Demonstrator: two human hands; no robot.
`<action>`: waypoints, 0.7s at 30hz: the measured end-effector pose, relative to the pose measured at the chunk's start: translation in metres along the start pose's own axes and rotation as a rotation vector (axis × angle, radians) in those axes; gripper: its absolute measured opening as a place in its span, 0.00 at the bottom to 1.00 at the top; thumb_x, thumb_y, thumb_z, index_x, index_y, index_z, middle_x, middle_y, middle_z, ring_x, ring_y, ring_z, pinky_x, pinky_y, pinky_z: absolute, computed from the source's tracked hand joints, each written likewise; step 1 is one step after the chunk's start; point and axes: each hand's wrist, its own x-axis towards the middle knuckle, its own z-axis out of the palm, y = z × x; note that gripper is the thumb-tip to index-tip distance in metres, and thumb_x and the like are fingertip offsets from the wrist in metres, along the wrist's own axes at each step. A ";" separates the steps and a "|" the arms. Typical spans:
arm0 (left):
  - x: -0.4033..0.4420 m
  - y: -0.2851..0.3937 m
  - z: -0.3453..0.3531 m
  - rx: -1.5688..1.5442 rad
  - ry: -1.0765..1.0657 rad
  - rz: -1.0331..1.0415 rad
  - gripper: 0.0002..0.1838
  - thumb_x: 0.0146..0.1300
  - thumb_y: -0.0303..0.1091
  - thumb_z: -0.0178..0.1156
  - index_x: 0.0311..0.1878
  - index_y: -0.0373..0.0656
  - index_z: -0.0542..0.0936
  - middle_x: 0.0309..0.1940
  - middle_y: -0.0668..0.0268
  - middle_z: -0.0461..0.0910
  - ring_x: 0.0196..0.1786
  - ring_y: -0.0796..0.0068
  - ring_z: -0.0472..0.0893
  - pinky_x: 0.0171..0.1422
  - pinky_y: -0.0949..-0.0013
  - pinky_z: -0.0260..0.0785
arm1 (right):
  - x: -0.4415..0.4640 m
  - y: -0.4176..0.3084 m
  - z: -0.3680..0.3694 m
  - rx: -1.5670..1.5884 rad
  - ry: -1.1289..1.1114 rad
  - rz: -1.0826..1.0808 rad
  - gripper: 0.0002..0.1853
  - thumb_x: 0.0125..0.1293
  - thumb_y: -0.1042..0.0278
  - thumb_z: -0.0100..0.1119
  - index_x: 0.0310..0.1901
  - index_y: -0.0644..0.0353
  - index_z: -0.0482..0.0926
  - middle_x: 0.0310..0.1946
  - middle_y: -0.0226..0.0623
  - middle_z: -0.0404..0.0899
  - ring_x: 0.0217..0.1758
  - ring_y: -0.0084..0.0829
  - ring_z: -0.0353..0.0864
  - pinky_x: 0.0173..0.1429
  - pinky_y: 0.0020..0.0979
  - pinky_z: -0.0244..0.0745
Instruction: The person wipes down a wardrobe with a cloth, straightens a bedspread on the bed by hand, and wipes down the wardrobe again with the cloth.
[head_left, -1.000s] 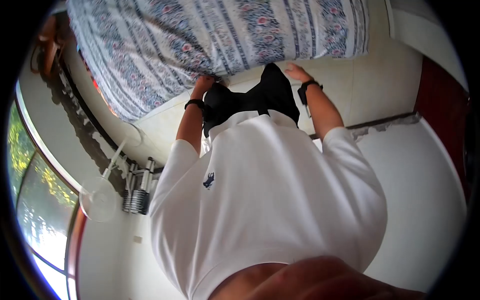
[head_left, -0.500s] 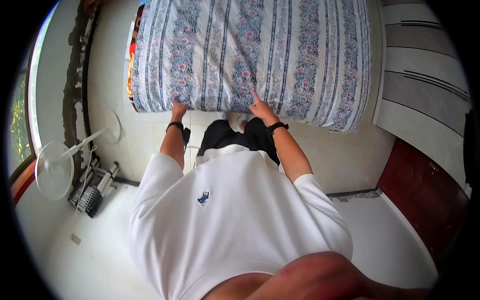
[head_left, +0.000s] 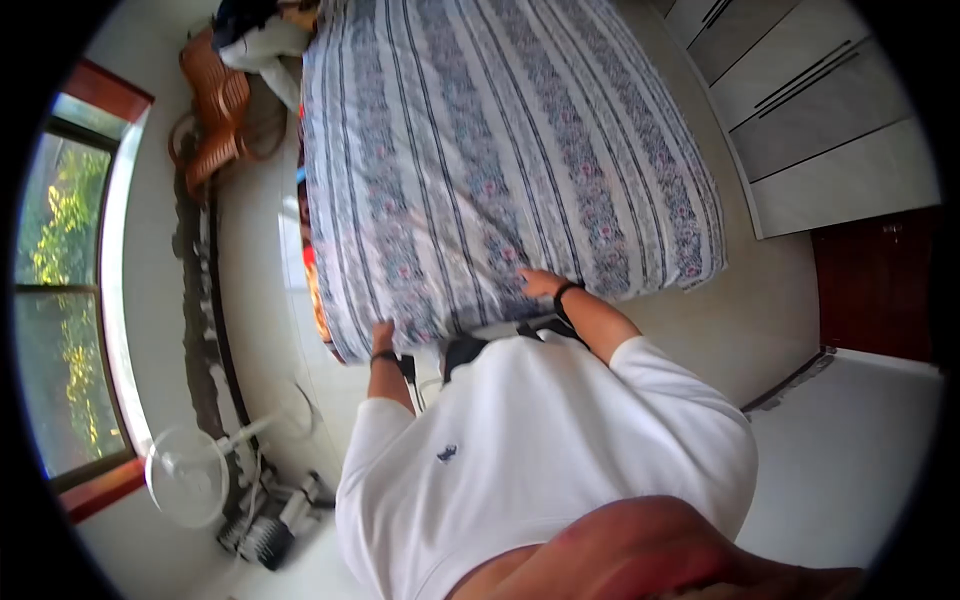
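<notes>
A bedsheet [head_left: 470,190] with blue floral stripes covers the bed in front of me, and creases run across it toward my right hand. My left hand [head_left: 383,335] is closed on the sheet's near edge at the left corner. My right hand [head_left: 541,283] lies on the sheet farther right, a little in from that edge. Its fingers point left and appear closed on the cloth, though blur softens their tips. A dark band circles each wrist.
At left are a white standing fan [head_left: 188,478], metal equipment [head_left: 268,530] on the floor and a window [head_left: 70,290]. A wooden rocking chair [head_left: 215,110] stands beyond, near white cloth [head_left: 265,55]. Grey drawers [head_left: 800,110] and a dark red door [head_left: 875,280] line the right.
My view has tilted up and turned left, bringing the chair and more of the window into sight. My right index finger no longer sticks out straight; both hands remain at the sheet's near side.
</notes>
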 end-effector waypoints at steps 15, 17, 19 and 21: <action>0.016 -0.015 -0.106 0.505 0.035 -0.621 0.40 0.44 0.54 0.63 0.49 0.24 0.68 0.50 0.39 0.70 0.52 0.42 0.72 0.54 0.50 0.67 | 0.059 -0.152 0.102 0.055 -0.110 0.237 0.30 0.61 0.60 0.49 0.65 0.52 0.59 0.59 0.44 0.67 0.60 0.45 0.67 0.61 0.46 0.64; 0.016 -0.022 -0.111 0.546 0.016 -0.867 0.58 0.39 0.61 0.67 0.62 0.29 0.50 0.61 0.45 0.57 0.62 0.45 0.64 0.60 0.49 0.63 | 0.078 -0.176 0.111 0.086 -0.055 0.230 0.29 0.61 0.60 0.50 0.65 0.53 0.59 0.58 0.45 0.67 0.60 0.46 0.67 0.60 0.46 0.64; 0.010 -0.021 -0.123 0.515 0.078 -0.828 0.57 0.36 0.61 0.69 0.60 0.29 0.55 0.60 0.44 0.59 0.62 0.46 0.64 0.62 0.51 0.61 | 0.094 -0.191 0.127 0.111 -0.020 0.228 0.29 0.60 0.60 0.51 0.64 0.53 0.60 0.58 0.47 0.67 0.60 0.47 0.66 0.59 0.46 0.64; 0.011 -0.018 -0.128 0.421 -0.007 -0.867 0.57 0.35 0.62 0.69 0.59 0.29 0.55 0.61 0.44 0.58 0.63 0.46 0.63 0.63 0.51 0.60 | 0.105 -0.202 0.137 0.077 0.205 0.064 0.28 0.59 0.59 0.52 0.62 0.54 0.63 0.57 0.49 0.67 0.60 0.47 0.66 0.59 0.45 0.65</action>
